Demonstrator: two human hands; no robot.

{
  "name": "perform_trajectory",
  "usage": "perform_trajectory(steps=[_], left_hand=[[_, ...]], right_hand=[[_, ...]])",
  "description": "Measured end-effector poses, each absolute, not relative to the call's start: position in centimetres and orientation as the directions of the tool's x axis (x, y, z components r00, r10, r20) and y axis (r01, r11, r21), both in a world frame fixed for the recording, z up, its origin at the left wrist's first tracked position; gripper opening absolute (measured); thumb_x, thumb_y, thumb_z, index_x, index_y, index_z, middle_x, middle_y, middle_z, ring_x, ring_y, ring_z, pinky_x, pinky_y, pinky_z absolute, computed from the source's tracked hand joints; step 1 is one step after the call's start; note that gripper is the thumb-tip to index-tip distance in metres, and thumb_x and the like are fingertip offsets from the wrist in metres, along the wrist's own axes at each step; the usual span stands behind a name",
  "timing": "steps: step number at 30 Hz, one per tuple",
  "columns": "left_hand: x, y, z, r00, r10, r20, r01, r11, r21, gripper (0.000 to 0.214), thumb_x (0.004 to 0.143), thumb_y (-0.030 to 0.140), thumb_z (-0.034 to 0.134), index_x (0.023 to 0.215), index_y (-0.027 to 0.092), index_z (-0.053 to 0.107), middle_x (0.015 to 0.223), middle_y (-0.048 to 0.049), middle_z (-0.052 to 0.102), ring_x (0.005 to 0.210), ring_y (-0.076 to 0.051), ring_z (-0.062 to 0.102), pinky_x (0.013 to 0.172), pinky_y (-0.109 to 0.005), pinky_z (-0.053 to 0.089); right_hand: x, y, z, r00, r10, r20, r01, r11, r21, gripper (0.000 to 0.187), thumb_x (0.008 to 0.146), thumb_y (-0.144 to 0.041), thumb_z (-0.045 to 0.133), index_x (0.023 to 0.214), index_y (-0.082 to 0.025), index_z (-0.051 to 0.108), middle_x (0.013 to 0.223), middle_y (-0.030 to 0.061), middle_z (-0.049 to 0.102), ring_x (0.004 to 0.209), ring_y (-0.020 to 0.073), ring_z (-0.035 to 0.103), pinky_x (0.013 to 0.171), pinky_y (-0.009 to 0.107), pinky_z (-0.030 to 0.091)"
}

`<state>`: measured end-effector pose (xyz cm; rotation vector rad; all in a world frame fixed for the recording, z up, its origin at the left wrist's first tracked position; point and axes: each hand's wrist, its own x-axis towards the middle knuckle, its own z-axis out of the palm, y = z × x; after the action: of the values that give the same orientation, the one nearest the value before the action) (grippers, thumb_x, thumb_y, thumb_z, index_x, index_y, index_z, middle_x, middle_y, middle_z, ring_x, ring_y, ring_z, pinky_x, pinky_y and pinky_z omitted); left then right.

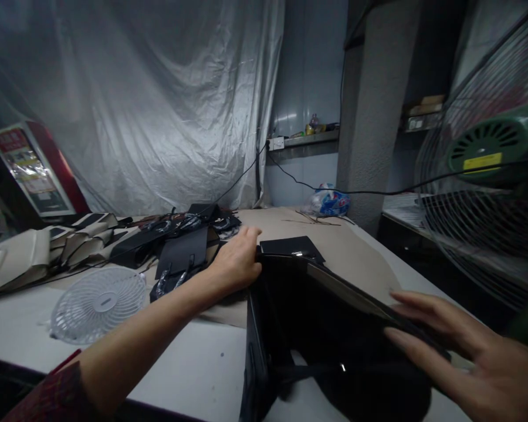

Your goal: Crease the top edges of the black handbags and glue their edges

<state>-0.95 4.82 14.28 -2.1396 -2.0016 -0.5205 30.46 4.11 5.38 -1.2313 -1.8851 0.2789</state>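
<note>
A large open black bag (pixel 317 328) stands on the white table (pixel 189 363) right in front of me. My left hand (pixel 237 261) reaches forward and grips the bag's far left rim, fingers curled over the edge. Against the bag's right side lies my right hand (pixel 462 346), fingers stretched out flat along the rim. The inside of the bag is dark and I cannot see into it.
A small white fan (pixel 97 303) lies flat at the left. Black bag parts (pixel 182 252) and beige pieces (pixel 30 258) are piled behind it. A big green fan (pixel 493 158) stands at the right. A plastic sheet (pixel 136 99) hangs behind the table, and cables cross the back.
</note>
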Motion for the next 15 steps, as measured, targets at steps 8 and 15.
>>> perform_trajectory(steps=[8,15], left_hand=[[2.9,6.5,15.8,0.662,0.718,0.214,0.748,-0.647,-0.145,0.054,0.060,0.001,0.054,0.111,0.020,0.050,0.121,-0.0085,0.043,0.109,-0.023,0.042,0.095,-0.035,0.043],[2.3,8.1,14.7,0.573,0.748,0.334,0.809,-0.583,-0.082,0.028,0.068,0.012,0.064,0.096,0.016,0.058,0.108,-0.0085,0.047,0.100,-0.023,0.044,0.088,-0.035,0.045]], right_hand=[[29.9,6.9,7.7,-0.238,0.918,0.316,0.552,0.396,-0.734,0.043,0.075,-0.054,0.056,0.106,-0.026,0.064,0.105,0.0051,0.071,0.099,0.0280,0.066,0.085,0.038,0.055],[30.4,7.2,6.7,-0.284,0.902,0.327,0.482,0.429,-0.764,0.043,0.079,-0.053,0.057,0.111,-0.025,0.063,0.110,0.0057,0.070,0.101,0.0267,0.065,0.086,0.035,0.054]])
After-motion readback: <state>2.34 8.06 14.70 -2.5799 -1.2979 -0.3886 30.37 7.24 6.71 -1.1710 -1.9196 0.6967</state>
